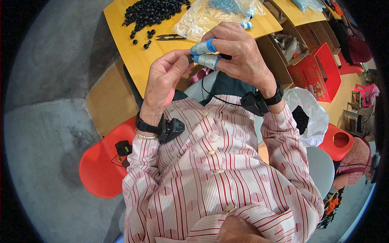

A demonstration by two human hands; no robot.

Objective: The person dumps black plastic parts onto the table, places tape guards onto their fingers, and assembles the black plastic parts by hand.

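- A heap of small round black beads (152,11) is lying on the smooth yellow worktop (137,56), beside black thread snips (168,37).
- A crinkled clear plastic bag (202,18) is holding blue bits; a white bag (310,117) near the red chair is holding dark pieces.
- The right hand (239,50), its fingertips (204,47) wrapped in blue tape, is pinching a small dark piece (224,56) above the worktop's edge, grip closed together.
- The left hand (164,79) is meeting it, grip pinched at the thin black cord (208,94).

Bright, even daylight gives only soft shadows, with mild glare on the clear bag (206,18) and the white bag (314,113), while the fisheye bends the worktop (133,56) edges, blackens the corners, and softens detail toward the rim, the centre staying sharp.
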